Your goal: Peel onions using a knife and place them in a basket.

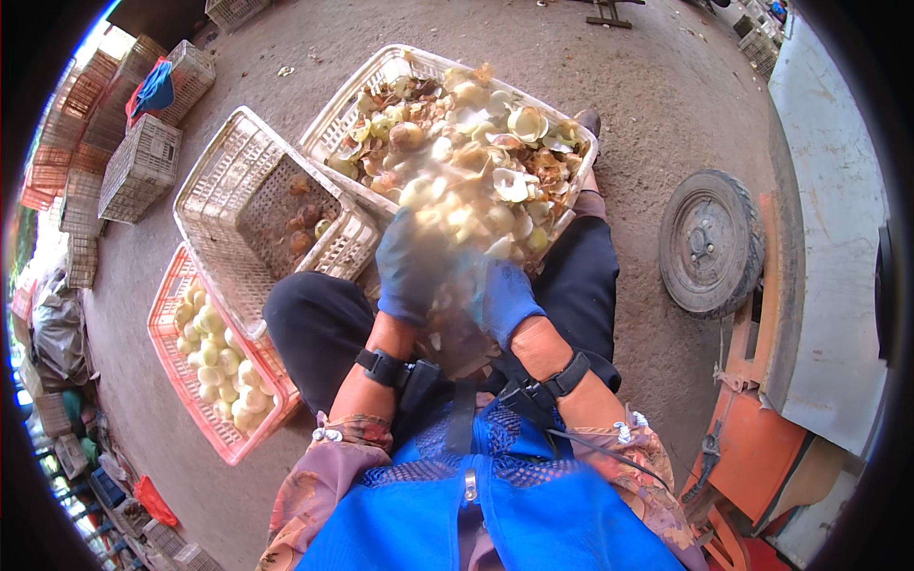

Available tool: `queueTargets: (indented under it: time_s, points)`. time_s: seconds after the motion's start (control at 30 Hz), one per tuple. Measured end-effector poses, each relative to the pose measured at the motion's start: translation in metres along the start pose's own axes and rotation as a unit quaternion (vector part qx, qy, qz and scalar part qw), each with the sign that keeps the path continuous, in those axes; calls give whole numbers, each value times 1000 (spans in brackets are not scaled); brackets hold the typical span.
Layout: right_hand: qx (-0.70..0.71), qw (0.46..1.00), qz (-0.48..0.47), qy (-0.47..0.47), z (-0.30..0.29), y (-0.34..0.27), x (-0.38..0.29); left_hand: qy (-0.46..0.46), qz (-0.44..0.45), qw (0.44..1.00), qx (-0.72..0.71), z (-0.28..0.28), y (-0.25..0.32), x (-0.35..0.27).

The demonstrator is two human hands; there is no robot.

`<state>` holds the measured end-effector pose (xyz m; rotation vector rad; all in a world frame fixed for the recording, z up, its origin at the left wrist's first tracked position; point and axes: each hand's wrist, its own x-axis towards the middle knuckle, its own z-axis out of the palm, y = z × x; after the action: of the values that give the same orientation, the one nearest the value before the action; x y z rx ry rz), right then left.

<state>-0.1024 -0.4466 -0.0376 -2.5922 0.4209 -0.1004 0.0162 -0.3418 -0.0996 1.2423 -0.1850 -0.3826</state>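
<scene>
My left hand (405, 278), in a blue work glove, is at the near edge of a white plastic crate (351, 116) heaped with onion skins and peelings (510, 146). My right hand (505, 296), gloved in blue as well, is close beside it, between my knees. A smeary blur covers the fingers of both hands, so whatever they may hold is hidden. Left of the hands, a second white crate (235, 153) leans tilted, with a few unpeeled onions (303, 218) at its bottom. Under its near side, a red crate (166, 335) contains many peeled onions (221, 364).
A wheel (707, 243) with a rubber tyre stands to the right, beside an orange metal frame (757, 442) and a grey metal panel (828, 214). Stacked crates (139, 168) line the left side. A red plastic bag (153, 502) lies at lower left on the concrete floor (164, 428).
</scene>
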Motion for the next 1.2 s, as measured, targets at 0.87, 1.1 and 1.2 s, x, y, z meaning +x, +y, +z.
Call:
queueTargets:
  time_s: [0.87, 1.1, 1.2]
  points:
    - [311, 941, 98, 96, 36, 34, 48, -75, 57, 989, 115, 36, 23, -9]
    - [641, 758, 52, 107, 6, 26, 36, -161, 4, 980, 113, 1, -8, -2]
    - [502, 848, 10, 169, 0, 30, 34, -195, 296, 851, 389, 21, 21, 1]
